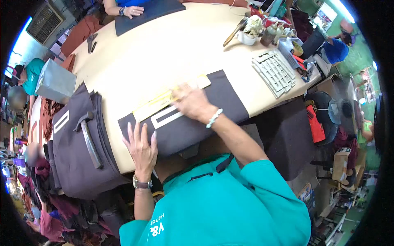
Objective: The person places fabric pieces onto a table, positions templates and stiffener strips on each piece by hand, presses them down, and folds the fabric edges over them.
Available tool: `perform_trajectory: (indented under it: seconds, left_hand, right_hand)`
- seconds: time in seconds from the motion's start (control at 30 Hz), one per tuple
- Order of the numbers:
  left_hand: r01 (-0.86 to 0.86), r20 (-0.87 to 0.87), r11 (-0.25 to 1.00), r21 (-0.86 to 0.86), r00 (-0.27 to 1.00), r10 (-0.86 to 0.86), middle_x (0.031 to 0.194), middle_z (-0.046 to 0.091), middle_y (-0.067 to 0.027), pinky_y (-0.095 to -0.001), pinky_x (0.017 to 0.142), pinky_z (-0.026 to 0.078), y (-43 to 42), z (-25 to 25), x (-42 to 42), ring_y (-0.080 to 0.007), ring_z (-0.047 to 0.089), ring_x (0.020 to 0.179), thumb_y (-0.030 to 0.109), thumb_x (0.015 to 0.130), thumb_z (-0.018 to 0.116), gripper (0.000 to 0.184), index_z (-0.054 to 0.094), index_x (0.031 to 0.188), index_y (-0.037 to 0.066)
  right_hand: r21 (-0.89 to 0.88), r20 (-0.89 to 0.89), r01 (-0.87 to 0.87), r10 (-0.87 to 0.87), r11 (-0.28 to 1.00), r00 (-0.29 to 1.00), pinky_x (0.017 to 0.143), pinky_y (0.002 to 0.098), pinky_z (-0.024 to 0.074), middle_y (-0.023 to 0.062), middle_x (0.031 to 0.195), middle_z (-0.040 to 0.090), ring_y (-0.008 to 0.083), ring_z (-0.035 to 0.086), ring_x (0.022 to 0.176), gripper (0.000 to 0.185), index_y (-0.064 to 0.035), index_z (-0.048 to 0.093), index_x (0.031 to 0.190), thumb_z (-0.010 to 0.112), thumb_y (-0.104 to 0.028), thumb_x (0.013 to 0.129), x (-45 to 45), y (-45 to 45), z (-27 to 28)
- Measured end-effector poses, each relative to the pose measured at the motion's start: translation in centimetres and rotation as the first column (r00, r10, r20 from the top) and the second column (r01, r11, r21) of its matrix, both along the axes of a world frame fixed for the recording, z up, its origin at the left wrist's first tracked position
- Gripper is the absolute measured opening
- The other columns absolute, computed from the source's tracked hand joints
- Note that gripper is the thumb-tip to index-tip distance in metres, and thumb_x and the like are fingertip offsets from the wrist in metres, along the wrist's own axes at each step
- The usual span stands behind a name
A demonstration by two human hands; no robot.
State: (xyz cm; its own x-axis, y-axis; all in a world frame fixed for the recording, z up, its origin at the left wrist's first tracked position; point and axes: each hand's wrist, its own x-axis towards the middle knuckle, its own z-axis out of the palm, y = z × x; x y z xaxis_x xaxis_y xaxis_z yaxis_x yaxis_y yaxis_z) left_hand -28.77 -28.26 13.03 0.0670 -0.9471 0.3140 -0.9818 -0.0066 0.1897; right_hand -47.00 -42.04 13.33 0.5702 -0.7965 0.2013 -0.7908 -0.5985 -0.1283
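In front of me a dark brown sheet of material [221,96] lies flat at the table's near edge. My left hand [140,145] rests on its left end, fingers stretched out and holding nothing. Over its middle is my right hand [193,102], its fingers smeared by motion, at a yellow strip [154,103] with pale edges. Whether those fingers grip the strip or only touch it is unclear. Just below the strip, a white rectangular frame [158,121] with a narrow slot lies on the sheet, partly hidden by my right hand.
Left of me, a hammer [90,141] lies on a stack of dark sheets [78,164] bearing another white frame [61,121]. A pale slotted rack [274,74], a brush [235,32] and bottles [269,35] stand right. Across the table, another person's hand [134,12] rests on a dark panel [150,16].
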Motion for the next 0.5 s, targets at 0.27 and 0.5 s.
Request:
perform_trajectory:
  seconds: [0.27,0.5]
  left_hand:
    - [-0.280,-0.061,0.940,0.196,0.953,0.297,0.145,0.028,-0.0149,-0.0593,0.104,0.015,-0.1,-2.8,1.0,-0.0348,0.022,0.135,0.035,0.093,0.045,0.052,0.037,0.136,0.007]
    - [-0.514,0.016,0.847,0.135,0.856,0.517,0.145,0.024,-0.0204,-0.0588,0.103,0.018,-0.3,-2.9,0.2,-0.0377,0.023,0.134,0.040,0.093,0.042,0.059,0.026,0.142,0.011]
  right_hand:
    - [-0.059,0.125,0.217,-0.208,0.974,0.970,0.098,0.0634,0.0243,0.0101,0.125,0.050,0.0263,0.044,0.117,0.033,-0.0203,0.060,0.115,0.049,-0.036,0.088,-5.6,-2.9,-3.4]
    - [-0.201,0.124,0.598,-0.586,0.776,0.801,0.101,0.0585,0.0224,0.0147,0.128,0.043,0.0333,0.036,0.121,0.041,-0.0075,0.055,0.118,0.056,-0.033,0.085,-14.1,-5.4,-1.4]
